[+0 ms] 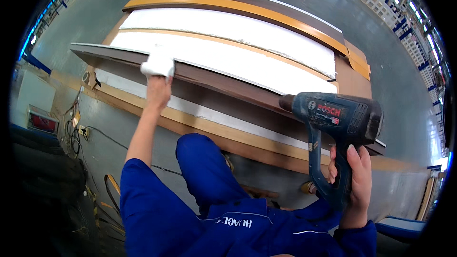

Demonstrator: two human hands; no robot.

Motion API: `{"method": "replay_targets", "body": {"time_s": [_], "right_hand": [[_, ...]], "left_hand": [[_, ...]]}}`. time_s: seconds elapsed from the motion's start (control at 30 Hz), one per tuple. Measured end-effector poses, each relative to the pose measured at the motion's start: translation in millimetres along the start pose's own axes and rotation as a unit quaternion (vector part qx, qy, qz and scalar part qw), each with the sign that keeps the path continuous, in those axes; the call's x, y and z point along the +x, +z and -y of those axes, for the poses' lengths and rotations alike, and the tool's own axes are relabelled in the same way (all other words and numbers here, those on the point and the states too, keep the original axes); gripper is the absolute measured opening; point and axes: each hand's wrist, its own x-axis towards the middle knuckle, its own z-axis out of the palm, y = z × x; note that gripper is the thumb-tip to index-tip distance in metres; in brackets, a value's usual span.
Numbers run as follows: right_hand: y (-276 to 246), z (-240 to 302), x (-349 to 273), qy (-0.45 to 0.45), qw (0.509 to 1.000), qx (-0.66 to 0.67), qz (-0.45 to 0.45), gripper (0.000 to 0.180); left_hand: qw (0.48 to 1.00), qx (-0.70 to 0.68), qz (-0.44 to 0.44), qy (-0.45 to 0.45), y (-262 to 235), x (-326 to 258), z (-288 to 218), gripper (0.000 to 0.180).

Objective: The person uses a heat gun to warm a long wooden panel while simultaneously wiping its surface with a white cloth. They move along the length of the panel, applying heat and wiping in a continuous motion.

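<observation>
In my right hand (pixel 357 173) is a dark blue heat gun (pixel 333 114), my fingers wrapped round its grip. Its nozzle points left, over the right part of a long brown profile (pixel 223 83). With my left hand (pixel 159 93) I hold a white cloth (pixel 159 64) against that profile, left of its middle. The cloth is slightly blurred and covers the edge under it. Light-edged and tilted, the profile lies lengthwise across white foam boards (pixel 214 57).
A shiny orange-brown strip (pixel 228 7) runs along the far side. Wooden beams (pixel 209 126) form the near edge, with a tape roll (pixel 86 76) at the left end. Cables (pixel 74 128) and a box with a red display (pixel 43 120) are on the left.
</observation>
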Motion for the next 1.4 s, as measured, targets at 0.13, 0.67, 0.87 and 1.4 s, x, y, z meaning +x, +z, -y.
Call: {"method": "replay_targets", "body": {"time_s": [0.13, 0.67, 0.87, 1.4], "right_hand": [[38.7, 17.9, 29.8, 0.026, 0.998, -0.038, 0.054, 0.028], [55.9, 28.5, 48.3, 0.053, 0.991, -0.089, 0.081, 0.031], [40.6, 26.8, 38.1, 0.051, 0.992, -0.094, 0.063, 0.029], [-3.1, 20.9, 5.2, 0.027, 0.998, -0.058, -0.006, 0.028]], "left_hand": [[0.998, 0.033, -0.017, -0.053, -5.4, 8.1, 47.9, 0.035], [0.989, -0.085, -0.021, 0.123, -3.5, -6.7, -23.6, 0.027], [0.983, -0.108, -0.002, 0.151, 0.7, -10.6, -68.3, 0.022], [0.974, -0.15, 0.052, 0.163, 8.6, -18.9, -144.4, 0.027]]}}
